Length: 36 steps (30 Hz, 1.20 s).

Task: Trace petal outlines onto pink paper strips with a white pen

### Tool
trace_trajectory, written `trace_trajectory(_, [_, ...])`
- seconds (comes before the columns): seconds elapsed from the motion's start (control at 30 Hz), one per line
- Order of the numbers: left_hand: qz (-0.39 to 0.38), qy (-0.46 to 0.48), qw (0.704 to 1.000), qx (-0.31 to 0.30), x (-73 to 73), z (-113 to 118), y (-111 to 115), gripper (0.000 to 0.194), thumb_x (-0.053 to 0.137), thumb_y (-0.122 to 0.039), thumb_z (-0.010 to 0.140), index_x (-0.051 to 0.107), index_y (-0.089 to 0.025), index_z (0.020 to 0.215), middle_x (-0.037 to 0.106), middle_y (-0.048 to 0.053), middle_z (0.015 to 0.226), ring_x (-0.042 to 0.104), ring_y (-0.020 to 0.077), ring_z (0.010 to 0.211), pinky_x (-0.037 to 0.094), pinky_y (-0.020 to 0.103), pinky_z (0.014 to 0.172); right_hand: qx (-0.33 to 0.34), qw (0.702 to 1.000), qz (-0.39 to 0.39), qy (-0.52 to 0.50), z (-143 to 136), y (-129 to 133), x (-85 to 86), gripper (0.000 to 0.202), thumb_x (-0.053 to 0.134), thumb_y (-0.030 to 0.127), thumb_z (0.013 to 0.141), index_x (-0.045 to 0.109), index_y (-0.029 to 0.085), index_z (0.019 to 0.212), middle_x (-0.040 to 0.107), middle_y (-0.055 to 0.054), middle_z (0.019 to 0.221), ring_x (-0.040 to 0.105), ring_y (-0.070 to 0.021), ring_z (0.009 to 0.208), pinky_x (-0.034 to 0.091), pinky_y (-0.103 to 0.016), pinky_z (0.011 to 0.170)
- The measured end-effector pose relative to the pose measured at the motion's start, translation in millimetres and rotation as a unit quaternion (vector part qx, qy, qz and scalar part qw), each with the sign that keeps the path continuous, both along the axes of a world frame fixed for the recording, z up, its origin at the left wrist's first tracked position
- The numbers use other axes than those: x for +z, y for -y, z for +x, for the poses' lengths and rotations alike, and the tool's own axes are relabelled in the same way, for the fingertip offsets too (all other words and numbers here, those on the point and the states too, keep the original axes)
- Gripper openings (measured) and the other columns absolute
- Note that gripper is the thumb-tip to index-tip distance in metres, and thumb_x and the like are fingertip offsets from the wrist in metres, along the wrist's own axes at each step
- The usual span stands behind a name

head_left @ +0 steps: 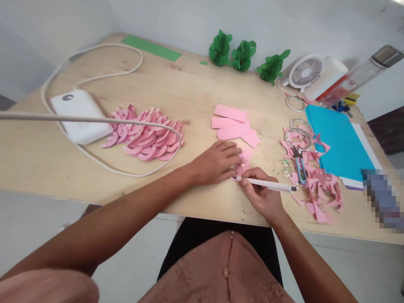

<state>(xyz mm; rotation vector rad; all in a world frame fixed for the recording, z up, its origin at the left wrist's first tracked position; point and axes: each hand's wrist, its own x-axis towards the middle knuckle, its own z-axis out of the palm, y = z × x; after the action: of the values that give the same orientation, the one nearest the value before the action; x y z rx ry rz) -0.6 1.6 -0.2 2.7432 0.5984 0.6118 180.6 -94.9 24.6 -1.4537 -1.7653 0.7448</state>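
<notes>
My left hand (216, 163) lies flat with its fingers spread, the fingertips on a pink paper piece (245, 156) that bears curved outlines. Pinched in my right hand (261, 195) is a white pen (271, 184), its tip at the lower left edge of that paper beside my left thumb. Just beyond my hands, several pink paper strips (232, 123) overlap. To the left sits a heap of curved pink cut pieces (154, 134).
A white power bank (80, 115) with a looping cable is at left. Pink scraps (322, 189), snips (300, 166), tape rolls (297, 138) and blue sheets (341, 141) lie right. Green paper shapes (243, 56), a fan (306, 71) and a bottle (356, 82) stand behind.
</notes>
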Motion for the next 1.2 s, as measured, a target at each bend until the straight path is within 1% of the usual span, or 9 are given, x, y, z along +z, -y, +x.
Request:
trace_trajectory(0.23, [-0.001, 0.005, 1.000, 0.001, -0.1, 0.2, 0.0, 0.023, 0.049, -0.027, 0.092, 0.060, -0.018, 0.111, 0.056, 0.010, 0.133, 0.043, 0.0283, 0.128, 0.033, 0.046, 0.109, 0.002, 1.000, 0.015, 0.003, -1.6, -0.9, 0.6, 0.006, 0.058, 0.020, 0.086, 0.061, 0.020, 0.081, 0.060, 0.003, 0.066, 0.048, -0.0086, 0.052, 0.034, -0.021, 0.047])
trace_trajectory(0.57, [-0.006, 0.007, 1.000, -0.001, -0.1, 0.2, -0.1, 0.022, 0.049, -0.027, 0.092, 0.060, -0.019, 0.110, 0.056, 0.010, 0.133, 0.043, 0.0282, 0.128, 0.033, 0.046, 0.108, -0.001, 1.000, 0.026, 0.009, -1.9, -1.0, 0.0, 0.007, 0.057, 0.020, 0.086, 0.061, 0.020, 0.080, 0.059, 0.003, 0.064, 0.045, -0.0077, 0.049, 0.032, -0.021, 0.044])
trace_trajectory(0.97, [0.008, 0.011, 1.000, -0.003, -1.1, 0.2, -0.2, 0.024, 0.047, -0.028, 0.094, 0.060, -0.018, 0.111, 0.056, 0.011, 0.133, 0.043, 0.0284, 0.127, 0.033, 0.046, 0.108, 0.000, 0.999, 0.037, 0.017, -1.6, -1.2, 0.4, 0.007, 0.057, 0.018, 0.085, 0.060, 0.019, 0.079, 0.057, 0.004, 0.062, 0.043, -0.0070, 0.047, 0.029, -0.021, 0.043])
trace_trajectory(1.2, [0.007, 0.009, 1.000, -0.003, -0.6, 0.1, -0.2, 0.024, 0.046, -0.029, 0.094, 0.060, -0.018, 0.111, 0.056, 0.011, 0.133, 0.043, 0.0287, 0.127, 0.034, 0.047, 0.108, 0.006, 0.999, 0.038, 0.025, -1.4, -1.1, -0.6, 0.007, 0.056, 0.020, 0.086, 0.060, 0.020, 0.080, 0.059, 0.003, 0.066, 0.046, -0.0079, 0.050, 0.031, -0.021, 0.045])
